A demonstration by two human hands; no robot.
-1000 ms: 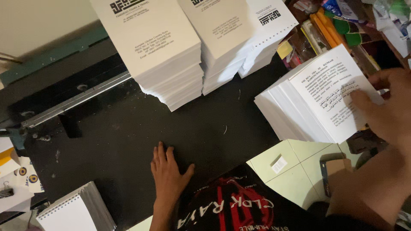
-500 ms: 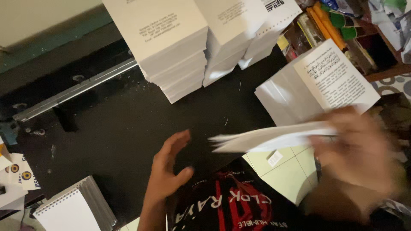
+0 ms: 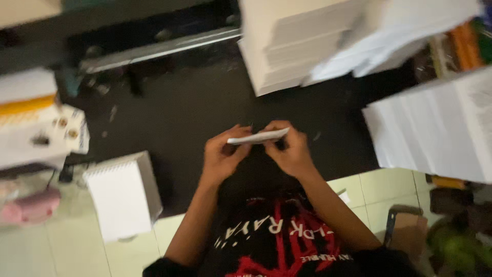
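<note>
Head view: left hand (image 3: pixel 221 156), right hand (image 3: pixel 292 153), both grips closed on one paper sheaf (image 3: pixel 258 137); three stacks (image 3: pixel 287 56) behind.

Print workshop, paper stacks (image 3: pixel 307 46), spiral notebooks (image 3: pixel 123 197)

Whole view motion-blurred, paper stacks (image 3: pixel 328 46) cut off at top, right stack (image 3: pixel 435 128) cropped

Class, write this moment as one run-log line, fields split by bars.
left hand: grips paper bundle | right hand: grips same bundle | under: black table | near: paper stacks, notepad
</note>
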